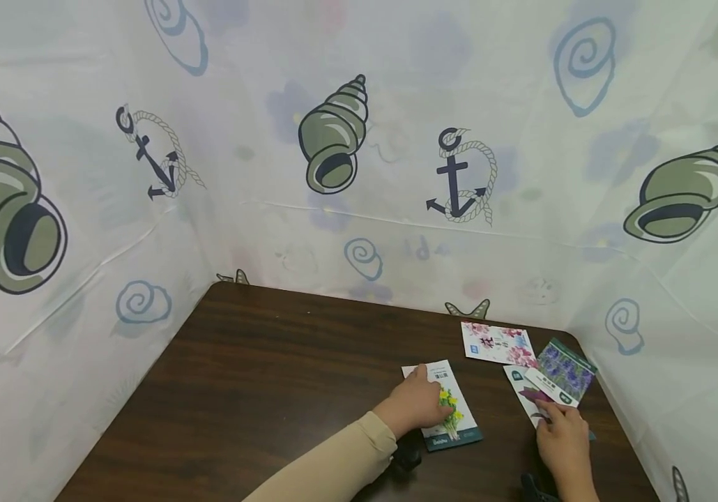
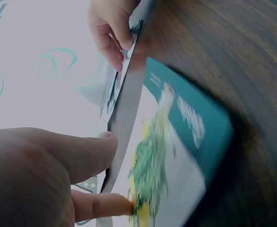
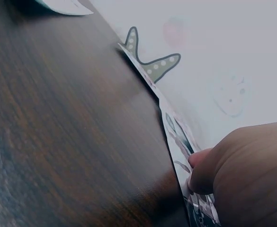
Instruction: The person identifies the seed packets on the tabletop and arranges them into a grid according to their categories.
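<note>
My left hand (image 1: 417, 403) lies across a white flower-printed packet (image 1: 460, 417) with yellow flowers and a dark green bottom band. In the left wrist view a fingertip touches the printed flowers, the thumb stretched out beside it. At the right, my right hand (image 1: 564, 440) has its fingertips on a white packet (image 1: 518, 383) with a dark purple flower. A packet with purple-blue flowers (image 1: 566, 369) overlaps that one. Behind them lies a white packet with pink blossoms (image 1: 491, 344). The right wrist view shows these packets (image 3: 175, 142) nearly edge-on, the hand hiding part of them.
The dark wood table (image 1: 258, 376) stretches widely to the left of the packets. White cloth walls (image 1: 396, 237) printed with shells and anchors rise behind and beside it. A black wrist strap (image 1: 406, 457) sits at my left sleeve (image 1: 334, 460).
</note>
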The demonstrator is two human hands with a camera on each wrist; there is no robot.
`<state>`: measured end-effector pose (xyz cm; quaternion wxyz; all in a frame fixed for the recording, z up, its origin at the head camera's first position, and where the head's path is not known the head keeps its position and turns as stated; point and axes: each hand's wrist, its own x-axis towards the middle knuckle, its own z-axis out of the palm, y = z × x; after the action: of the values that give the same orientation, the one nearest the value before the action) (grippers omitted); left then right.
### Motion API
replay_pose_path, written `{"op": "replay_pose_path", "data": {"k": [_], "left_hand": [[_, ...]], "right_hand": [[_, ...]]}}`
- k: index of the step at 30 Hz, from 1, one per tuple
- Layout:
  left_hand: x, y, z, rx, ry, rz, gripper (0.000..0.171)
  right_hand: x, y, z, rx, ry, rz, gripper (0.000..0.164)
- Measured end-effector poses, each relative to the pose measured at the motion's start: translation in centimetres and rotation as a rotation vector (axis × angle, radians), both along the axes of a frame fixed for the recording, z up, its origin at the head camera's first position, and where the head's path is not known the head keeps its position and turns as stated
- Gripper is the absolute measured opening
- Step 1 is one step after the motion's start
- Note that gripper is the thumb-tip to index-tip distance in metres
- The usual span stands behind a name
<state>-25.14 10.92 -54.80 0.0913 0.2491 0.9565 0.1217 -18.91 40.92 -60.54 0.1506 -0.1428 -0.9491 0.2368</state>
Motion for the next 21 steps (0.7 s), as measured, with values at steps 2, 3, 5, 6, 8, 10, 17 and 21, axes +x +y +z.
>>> {"op": "replay_pose_path", "data": {"k": [2, 3, 5, 6, 8, 10, 17, 21], "left_hand": [[0.1, 0.0, 0.0, -0.006, -0.003, 0.017, 0.049], [0.1, 0.1, -0.1, -0.004, -0.004, 0.028, 0.05], [0.2, 0.2, -0.3, -0.003, -0.002, 0.053, 0.055], [0.1, 0.2, -0.4, -0.005, -0.001, 0.065, 0.058], [0.1, 0.2, -0.7, -0.017, 0.015, 0.082, 0.069], [0.1, 0.2, -0.9, -0.036, 0.038, 0.088, 0.079], [-0.3, -0.2, -1.4, -0.095, 0.073, 0.075, 0.089], [-0.6, -0.3, -1.3, -0.104, 0.008, 0.078, 0.086]], "right_hand": [[0.0, 0.0, -0.1, -0.018, -0.02, -0.006, 0.04], [0.0, 0.0, -0.1, -0.024, -0.025, -0.009, 0.04], [0.0, 0.0, -0.1, -0.026, -0.025, -0.008, 0.04], [0.0, 0.0, -0.1, -0.021, -0.021, -0.006, 0.04], [0.0, 0.0, -0.1, -0.011, -0.003, 0.0, 0.039], [0.0, 0.0, 0.0, -0.003, 0.006, 0.007, 0.039], [-0.1, 0.0, 0.2, -0.009, -0.044, -0.001, 0.041], [-0.1, 0.1, 0.1, -0.007, -0.041, 0.005, 0.041]]}}
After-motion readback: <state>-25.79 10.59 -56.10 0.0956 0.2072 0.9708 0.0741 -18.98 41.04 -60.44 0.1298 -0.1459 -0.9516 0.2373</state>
